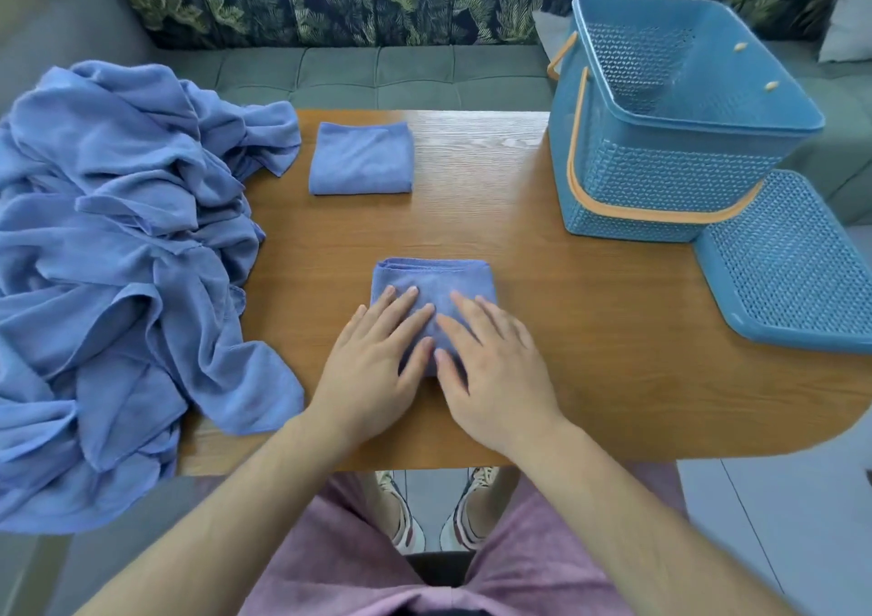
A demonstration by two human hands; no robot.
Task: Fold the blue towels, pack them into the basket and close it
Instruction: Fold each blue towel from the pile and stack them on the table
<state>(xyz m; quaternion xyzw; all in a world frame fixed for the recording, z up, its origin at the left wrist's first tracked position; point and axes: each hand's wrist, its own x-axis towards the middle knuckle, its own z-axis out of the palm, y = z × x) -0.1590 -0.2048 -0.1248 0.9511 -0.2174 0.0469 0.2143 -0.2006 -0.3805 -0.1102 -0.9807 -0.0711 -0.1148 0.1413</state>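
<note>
**While the left hand [373, 370] and the right hand [490, 379] flatten one folded towel [434, 280], a second lies farther back**

Where the wooden bench [566, 332] comes nearest the person, both hands lie palm down, side by side, on the near towel. Their fingers are straight and slightly spread, pressing on the cloth and gripping nothing. This towel is folded into a small rectangle, with its layered edge facing away from the person.

Two blue towels in all are folded. The far towel [361, 157] lies flat by itself toward the back of the bench, well apart from the hands. On the left, a heap [118, 261] of loose blue towels spreads over the bench's end and hangs past its edge. The towels in it are too tangled to count.

One blue perforated basket [660, 176] stands at the right rear of the bench with its top open. It has two orange handles [660, 216], both hanging down against its walls. Its one lid [792, 266] lies flat just in front of it, at the bench's right edge.

A grey-green sofa [377, 77] runs behind the bench. Two shoes [406, 516] show below the bench's front edge.
</note>
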